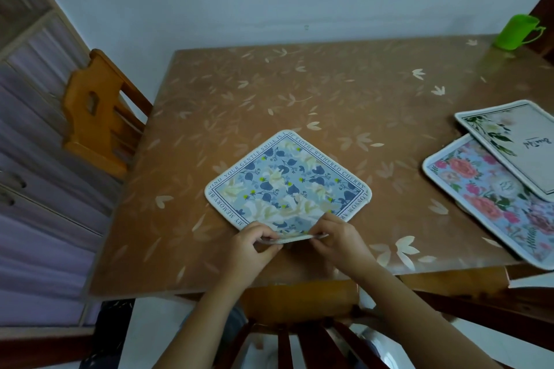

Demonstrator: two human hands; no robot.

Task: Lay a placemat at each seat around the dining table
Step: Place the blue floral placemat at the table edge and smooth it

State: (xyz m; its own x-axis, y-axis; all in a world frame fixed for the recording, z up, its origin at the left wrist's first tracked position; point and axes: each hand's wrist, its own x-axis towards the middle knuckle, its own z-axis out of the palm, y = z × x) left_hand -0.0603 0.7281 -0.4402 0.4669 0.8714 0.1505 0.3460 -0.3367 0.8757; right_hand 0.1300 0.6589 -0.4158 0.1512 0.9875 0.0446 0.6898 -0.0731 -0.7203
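Observation:
A blue floral placemat (pixel 287 183) with a white rim and printed lettering lies on the brown table (pixel 269 93), turned like a diamond. Its near corner is lifted off the surface. My left hand (pixel 254 244) and my right hand (pixel 338 237) both pinch that corner, thumbs on top. At the table's right edge lie two more placemats: a pink rose one (pixel 491 207) and, overlapping it, a cream one with green leaves (pixel 524 144).
A green plastic cup (pixel 517 32) stands at the far right corner. One wooden chair (pixel 96 117) is at the table's left side, another chair (pixel 299 335) is right below my arms. A white wall runs behind the table, and a cabinet stands at the left.

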